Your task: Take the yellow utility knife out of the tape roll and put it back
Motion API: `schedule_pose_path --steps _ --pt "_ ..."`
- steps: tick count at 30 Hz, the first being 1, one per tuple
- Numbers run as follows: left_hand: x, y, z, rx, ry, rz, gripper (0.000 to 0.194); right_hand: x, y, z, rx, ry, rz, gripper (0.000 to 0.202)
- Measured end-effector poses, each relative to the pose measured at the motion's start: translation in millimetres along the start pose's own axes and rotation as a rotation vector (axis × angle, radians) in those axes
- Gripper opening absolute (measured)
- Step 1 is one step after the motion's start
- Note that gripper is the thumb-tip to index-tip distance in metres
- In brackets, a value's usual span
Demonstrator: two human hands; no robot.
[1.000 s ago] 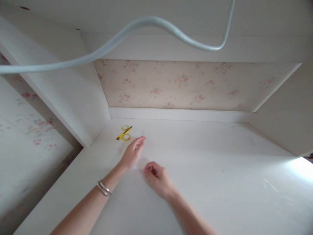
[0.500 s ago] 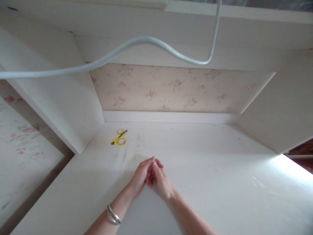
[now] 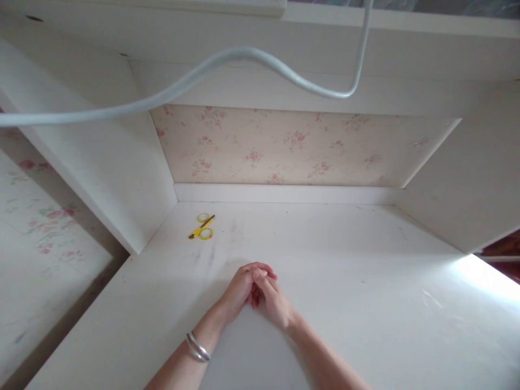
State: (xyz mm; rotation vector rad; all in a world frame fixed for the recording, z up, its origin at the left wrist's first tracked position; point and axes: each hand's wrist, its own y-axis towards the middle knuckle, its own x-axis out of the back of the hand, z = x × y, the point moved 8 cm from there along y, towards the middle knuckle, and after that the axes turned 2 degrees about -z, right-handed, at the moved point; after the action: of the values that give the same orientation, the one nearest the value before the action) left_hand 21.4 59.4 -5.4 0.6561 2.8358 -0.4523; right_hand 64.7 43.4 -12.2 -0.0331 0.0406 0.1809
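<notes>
My left hand (image 3: 240,291) and my right hand (image 3: 277,303) are clasped together above the white desktop, low in the middle of the head view. Their fingers are folded into each other, and the right thumb lies by the left one. No object shows in either hand; the inside of the palms is hidden. Two silver bangles (image 3: 197,347) circle my left wrist. Farther off to the left, a yellow-and-black utility knife (image 3: 202,227) lies on the desktop with two yellow rings that look like tape rolls (image 3: 206,234), one on each side of it.
The white desktop (image 3: 345,319) has dark smudges and bright light at its right edge. White side panels (image 3: 117,173) and an overhead shelf (image 3: 244,32) box it in, with floral wallpaper (image 3: 276,146) behind. A white cable (image 3: 244,52) hangs across the upper view.
My hands stay clasped; the thumbs and fingers have shifted and folded closer together. The whole scene has moved slightly to the right in view. The knife and yellow rings lie as before.
</notes>
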Motion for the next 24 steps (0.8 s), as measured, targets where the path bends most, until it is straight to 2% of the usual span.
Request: schedule_pose_path --steps 7,24 --pt "1.1 2 1 0.000 0.021 0.005 0.030 0 1 -10 -0.022 0.017 0.020 0.063" --pt "2.7 2 4 0.001 0.011 0.013 0.034 -1 -3 8 0.019 -0.068 0.009 0.063"
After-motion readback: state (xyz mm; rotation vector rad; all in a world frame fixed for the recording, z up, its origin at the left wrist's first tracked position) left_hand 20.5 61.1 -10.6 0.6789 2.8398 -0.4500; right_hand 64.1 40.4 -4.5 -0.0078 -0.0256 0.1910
